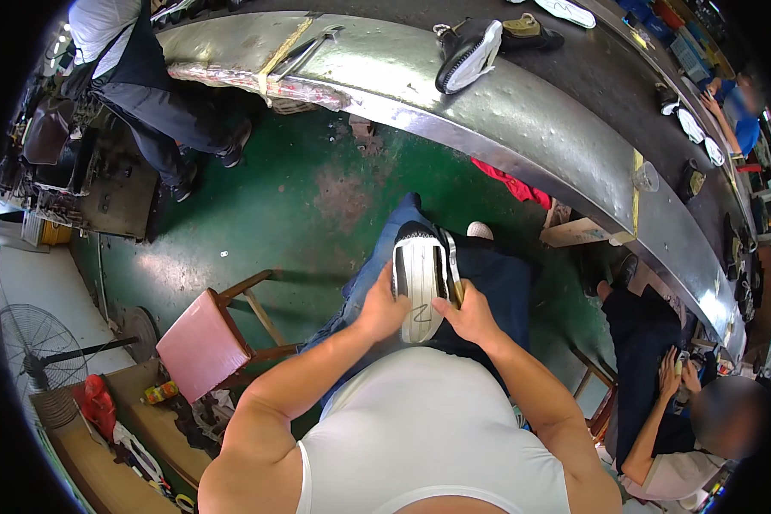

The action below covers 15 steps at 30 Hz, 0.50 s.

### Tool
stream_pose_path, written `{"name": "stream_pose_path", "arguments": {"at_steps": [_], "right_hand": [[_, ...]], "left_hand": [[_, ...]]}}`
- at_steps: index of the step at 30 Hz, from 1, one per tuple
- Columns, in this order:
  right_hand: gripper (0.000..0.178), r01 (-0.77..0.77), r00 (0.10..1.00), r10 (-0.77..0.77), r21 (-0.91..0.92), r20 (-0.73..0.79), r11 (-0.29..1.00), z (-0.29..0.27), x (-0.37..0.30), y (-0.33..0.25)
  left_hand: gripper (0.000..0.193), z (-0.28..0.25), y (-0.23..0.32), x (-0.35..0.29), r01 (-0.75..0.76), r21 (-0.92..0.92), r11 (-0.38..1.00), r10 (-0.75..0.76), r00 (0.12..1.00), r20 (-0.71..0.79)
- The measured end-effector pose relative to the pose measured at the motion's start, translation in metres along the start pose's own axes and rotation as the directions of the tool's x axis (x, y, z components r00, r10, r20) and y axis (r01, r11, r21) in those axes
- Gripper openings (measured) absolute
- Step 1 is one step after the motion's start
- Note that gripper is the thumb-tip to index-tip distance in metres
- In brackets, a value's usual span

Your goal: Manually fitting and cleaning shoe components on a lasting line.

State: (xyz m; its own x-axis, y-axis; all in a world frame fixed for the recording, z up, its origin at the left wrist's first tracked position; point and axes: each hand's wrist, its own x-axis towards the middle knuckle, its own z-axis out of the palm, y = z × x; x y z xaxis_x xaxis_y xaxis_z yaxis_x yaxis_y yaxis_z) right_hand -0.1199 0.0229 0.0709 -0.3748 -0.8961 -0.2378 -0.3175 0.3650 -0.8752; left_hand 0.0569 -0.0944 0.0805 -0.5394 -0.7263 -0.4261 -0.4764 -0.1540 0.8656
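Observation:
Over my lap I hold a shoe point(420, 274) with its pale sole turned up and a dark toe end pointing away from me. A dark mark is drawn on the sole near my thumbs. My left hand point(384, 305) is closed around the shoe's left edge. On the opposite edge my right hand point(473, 315) grips the shoe, its thumb pressed on the sole. Beside the right fingers shows a narrow tan and pale piece point(457, 278); whether it is part of the shoe or a separate thing, I cannot tell.
A metal-edged bench point(522, 128) curves ahead, with a dark shoe point(469, 56) and metal tools point(304, 51) on it. A pink-seated chair point(204, 343) and a fan point(38, 355) stand left. One person point(146, 103) stands far left; another point(660, 403) sits right.

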Motion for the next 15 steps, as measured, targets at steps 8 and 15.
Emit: {"name": "stream_pose_path", "arguments": {"at_steps": [8, 15], "right_hand": [[0.024, -0.164, 0.986, 0.143, 0.335, 0.087, 0.928, -0.021, -0.031, 0.01], [0.017, -0.457, 0.889, 0.442, 0.283, 0.117, 0.843, -0.076, -0.053, 0.045]], "left_hand": [[0.087, 0.025, 0.026, -0.005, -0.12, 0.085, 0.989, 0.106, 0.981, 0.162], [0.091, 0.071, 0.026, 0.055, 0.293, -0.217, 0.931, -0.047, 0.688, 0.724]]}}
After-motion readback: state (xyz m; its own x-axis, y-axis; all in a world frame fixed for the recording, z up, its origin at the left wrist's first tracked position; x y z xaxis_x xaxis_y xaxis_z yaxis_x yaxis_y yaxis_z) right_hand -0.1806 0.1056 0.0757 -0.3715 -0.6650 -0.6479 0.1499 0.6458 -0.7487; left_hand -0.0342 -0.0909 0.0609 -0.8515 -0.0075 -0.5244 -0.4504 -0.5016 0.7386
